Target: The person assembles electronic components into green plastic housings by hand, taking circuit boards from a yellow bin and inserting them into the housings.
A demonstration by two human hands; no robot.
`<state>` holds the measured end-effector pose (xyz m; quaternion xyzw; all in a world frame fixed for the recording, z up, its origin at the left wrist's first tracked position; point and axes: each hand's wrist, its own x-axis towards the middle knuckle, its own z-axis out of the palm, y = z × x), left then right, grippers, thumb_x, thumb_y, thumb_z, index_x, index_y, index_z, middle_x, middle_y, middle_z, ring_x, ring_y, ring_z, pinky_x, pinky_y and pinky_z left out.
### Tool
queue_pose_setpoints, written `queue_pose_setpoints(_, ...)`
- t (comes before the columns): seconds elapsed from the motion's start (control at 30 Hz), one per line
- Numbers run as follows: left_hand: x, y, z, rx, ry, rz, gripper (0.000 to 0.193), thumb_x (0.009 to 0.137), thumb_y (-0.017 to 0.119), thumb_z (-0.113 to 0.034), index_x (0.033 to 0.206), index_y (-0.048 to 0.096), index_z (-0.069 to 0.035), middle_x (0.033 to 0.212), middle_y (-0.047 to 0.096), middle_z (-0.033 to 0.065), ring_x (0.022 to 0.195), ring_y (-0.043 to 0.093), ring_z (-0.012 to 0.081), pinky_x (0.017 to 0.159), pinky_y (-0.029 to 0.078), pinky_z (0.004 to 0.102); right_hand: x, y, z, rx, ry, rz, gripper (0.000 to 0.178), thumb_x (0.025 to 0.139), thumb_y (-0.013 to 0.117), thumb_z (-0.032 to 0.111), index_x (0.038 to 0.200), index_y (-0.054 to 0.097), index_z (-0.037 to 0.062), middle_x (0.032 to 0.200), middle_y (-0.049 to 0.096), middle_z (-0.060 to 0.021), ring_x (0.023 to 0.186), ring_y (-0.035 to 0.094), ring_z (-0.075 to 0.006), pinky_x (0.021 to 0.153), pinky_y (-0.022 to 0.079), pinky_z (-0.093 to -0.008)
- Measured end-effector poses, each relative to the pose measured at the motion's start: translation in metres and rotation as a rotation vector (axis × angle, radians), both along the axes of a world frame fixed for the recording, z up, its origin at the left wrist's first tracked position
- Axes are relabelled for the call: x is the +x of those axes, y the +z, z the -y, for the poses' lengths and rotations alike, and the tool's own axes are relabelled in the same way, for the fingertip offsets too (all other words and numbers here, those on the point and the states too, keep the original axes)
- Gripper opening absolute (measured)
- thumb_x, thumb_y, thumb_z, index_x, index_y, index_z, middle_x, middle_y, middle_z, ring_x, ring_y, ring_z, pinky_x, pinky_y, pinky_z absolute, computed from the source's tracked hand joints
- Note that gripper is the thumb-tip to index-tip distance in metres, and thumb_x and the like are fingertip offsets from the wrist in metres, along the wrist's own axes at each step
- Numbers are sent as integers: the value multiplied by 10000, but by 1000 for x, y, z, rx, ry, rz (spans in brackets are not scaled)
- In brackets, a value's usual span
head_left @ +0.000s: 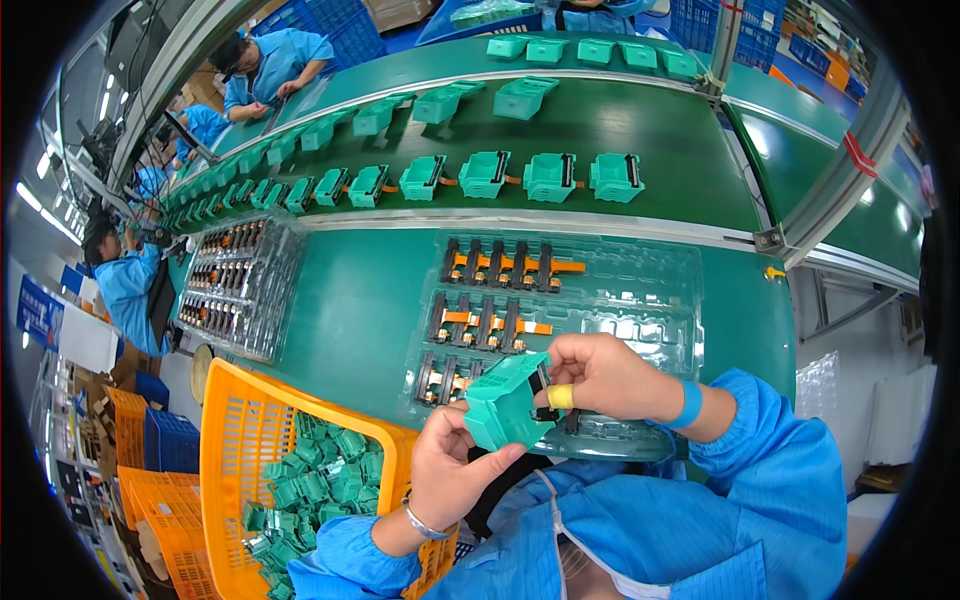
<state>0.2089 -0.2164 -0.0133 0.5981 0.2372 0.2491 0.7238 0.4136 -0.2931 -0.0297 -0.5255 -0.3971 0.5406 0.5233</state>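
Note:
My left hand point(445, 468) grips a green plastic housing point(503, 402) from its left and lower side, tilted above the near edge of the clear tray. At the housing's right side, the bent fingers of my right hand point(605, 375) close on a black strip-shaped part point(544, 385). Fingers partly cover this part, so how far it sits inside the housing cannot be seen. Yellow tape wraps one right finger. Under and beyond my hands lies a clear plastic tray point(655, 290), with rows of black strips with orange ribbon cables point(500, 265) on its left half.
An orange basket point(225, 450) full of green housings point(330, 465) stands at my left. Stacked trays point(240, 290) lie left on the bench. Beyond, a conveyor belt point(640, 125) carries rows of green housings. A metal post point(830, 170) rises at right. Co-workers point(280, 70) sit far left.

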Motion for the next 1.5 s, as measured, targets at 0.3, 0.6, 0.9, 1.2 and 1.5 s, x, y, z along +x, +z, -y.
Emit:
queue_pose_setpoints(0.3, 7, -4, 7, 171, -74, 44, 486, 695, 743, 44, 1042, 413, -38, 1194, 466, 158, 1152, 483, 235, 968, 408, 372, 6, 0, 14, 406, -175, 456, 187, 721, 712, 48, 839, 567, 43, 735, 582, -51, 635, 559, -140, 542, 457, -284)
queue_pose_setpoints(0.6, 10, -5, -6, 260, 80, 12, 537, 772, 584, 97, 1233, 346, -37, 1247, 442, 151, 1157, 476, 262, 954, 441, 408, 81, 23, 39, 1164, -265, 1424, 137, 700, 630, 81, 817, 618, 10, 891, 621, -109, 789, 598, -248, 686, 528, -361)
queue_pose_setpoints(0.9, 12, -3, -11, 269, 252, 19, 439, 807, 579, 55, 1191, 383, -30, 1135, 501, 140, 1017, 541, 224, 865, 494, 374, 222, -23, 30, 201, -859, 931, 165, 696, 689, 33, 784, 551, 11, 742, 584, -122, 643, 573, -220, 589, 461, -330)
queue_pose_setpoints(1.2, -9, 4, -37, 304, 506, 13, 394, 840, 557, 24, 1201, 414, -45, 1151, 525, 101, 1019, 540, 191, 841, 481, 333, 330, -67, 0, -500, -829, 271, 153, 731, 711, 30, 747, 568, -21, 648, 527, -69, 569, 544, -176, 507, 533, -342)
queue_pose_setpoints(1.5, -37, 15, -58, 265, 685, 17, 312, 850, 566, -2, 1139, 456, -42, 1119, 546, 99, 989, 555, 187, 832, 487, 339, 234, -39, -19, 233, -835, 1355, 171, 780, 646, 118, 900, 586, 12, 935, 575, -134, 870, 555, -311, 774, 470, -385)
